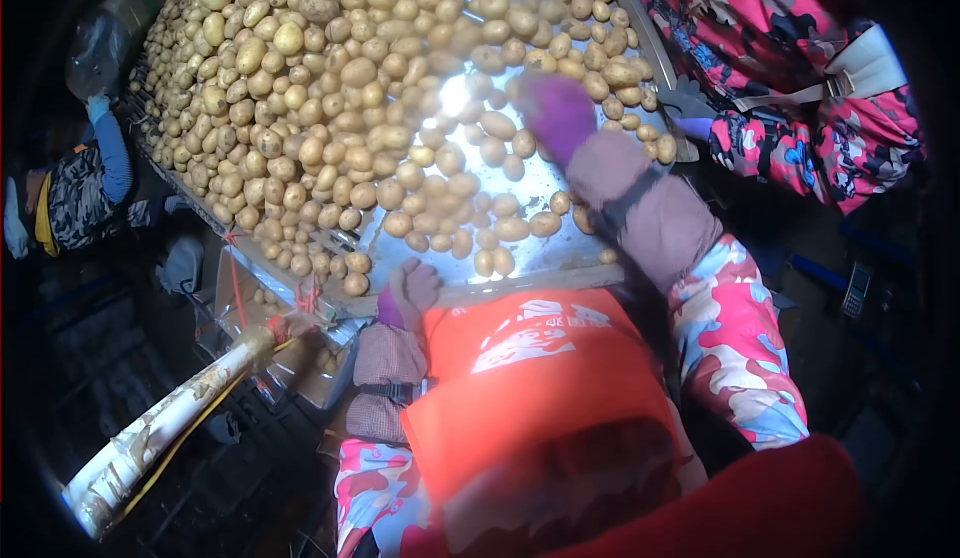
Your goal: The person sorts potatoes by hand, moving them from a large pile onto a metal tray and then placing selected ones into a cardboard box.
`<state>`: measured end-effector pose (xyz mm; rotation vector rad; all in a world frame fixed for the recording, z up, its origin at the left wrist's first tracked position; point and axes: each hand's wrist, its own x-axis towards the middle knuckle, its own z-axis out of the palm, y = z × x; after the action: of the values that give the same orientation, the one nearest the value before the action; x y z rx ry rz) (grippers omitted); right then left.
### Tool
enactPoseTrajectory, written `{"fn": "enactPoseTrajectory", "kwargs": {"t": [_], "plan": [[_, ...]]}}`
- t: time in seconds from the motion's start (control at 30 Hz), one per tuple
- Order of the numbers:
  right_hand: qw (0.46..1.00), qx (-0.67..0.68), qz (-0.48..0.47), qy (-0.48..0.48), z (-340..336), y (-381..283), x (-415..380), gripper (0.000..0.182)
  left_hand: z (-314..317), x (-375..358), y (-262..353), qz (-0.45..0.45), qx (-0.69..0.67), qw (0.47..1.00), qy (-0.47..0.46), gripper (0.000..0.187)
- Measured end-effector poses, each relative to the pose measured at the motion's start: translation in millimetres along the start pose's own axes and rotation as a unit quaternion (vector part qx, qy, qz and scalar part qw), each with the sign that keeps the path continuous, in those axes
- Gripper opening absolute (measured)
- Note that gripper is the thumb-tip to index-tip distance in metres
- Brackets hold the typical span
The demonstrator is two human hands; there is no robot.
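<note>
Head view: right hand (558, 118) beside potatoes (356, 70), left hand (408, 292) by tray (560, 254); can't tell grips.

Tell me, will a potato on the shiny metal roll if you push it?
Probably yes: the loose potatoes look rounded, and the metal surface under them looks smooth. Longer, oval ones would likely wobble instead of rolling straight. Many have neighbours close by, so a pushed one might soon bump into another and stop.

White print (535, 343) stands on the red apron (540, 398), lower centre of the frame; its characters are unclear; no text is readable.
</note>
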<state>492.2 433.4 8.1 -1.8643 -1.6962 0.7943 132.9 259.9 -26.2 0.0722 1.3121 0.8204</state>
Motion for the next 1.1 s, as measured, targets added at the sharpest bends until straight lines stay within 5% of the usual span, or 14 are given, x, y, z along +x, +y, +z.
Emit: {"fn": "enactPoseTrajectory", "kwargs": {"t": [0.03, 0.2, 0.27, 0.33, 0.47, 0.6, 0.63, 0.7, 0.73, 0.87, 0.9, 0.93, 1.0, 1.1], "plan": [[0.991, 0.107, 0.081, -0.017, -18, 0, 16, 0.034, -5, 6, 0, -0.004, 0.0, 1.0, -0.02, 0.052], [0.968, -0.222, -0.107, 0.046, -5, 28, 58, 0.039, -8, -1, 4, 0.0, 0.049, 0.999, -0.011, 0.06], [0.951, -0.286, -0.116, 0.001, -11, 27, 60, 0.039, -6, -2, 3, 0.0, 0.055, 0.998, -0.007, 0.061], [0.95, -0.298, -0.019, -0.085, -9, 30, 72, 0.043, -15, 8, -5, 0.01, 0.052, 0.999, -0.01, 0.061], [0.956, -0.243, -0.024, -0.163, -10, 41, 67, 0.042, -23, 7, -3, 0.008, 0.029, 0.998, -0.051, 0.061], [0.969, -0.226, -0.003, -0.1, 13, 16, 23, 0.041, -27, 14, -3, 0.007, 0.014, 0.996, -0.09, 0.061], [0.982, -0.179, -0.045, -0.048, 33, 44, 14, 0.042, -34, 20, -8, 0.003, 0.007, 0.995, -0.104, 0.06], [0.99, 0.093, 0.095, -0.04, 6, -13, -29, 0.044, -42, 35, -15, -0.055, -0.107, 0.976, -0.183, 0.059], [0.989, 0.119, 0.082, -0.02, 15, -14, -40, 0.047, -47, 39, -12, -0.081, -0.162, 0.959, -0.216, 0.059], [0.983, 0.119, -0.125, -0.066, 66, -21, -110, 0.047, 70, -21, 21, -0.106, -0.115, 0.956, -0.248, 0.057], [0.971, 0.138, -0.159, -0.111, 67, -36, -130, 0.046, 64, 1, 7, -0.026, 0.025, 0.959, -0.282, 0.055], [0.951, 0.191, -0.146, -0.193, 55, -58, -141, 0.045, 46, 34, -15, 0.053, 0.165, 0.935, -0.31, 0.052], [0.954, 0.171, -0.102, -0.224, 62, -36, -148, 0.041, 24, 44, -34, 0.1, 0.21, 0.923, -0.306, 0.05], [0.978, 0.14, -0.045, -0.147, 57, 19, -130, 0.037, -31, 7, -28, 0.018, -0.06, 0.974, -0.219, 0.05]]}}
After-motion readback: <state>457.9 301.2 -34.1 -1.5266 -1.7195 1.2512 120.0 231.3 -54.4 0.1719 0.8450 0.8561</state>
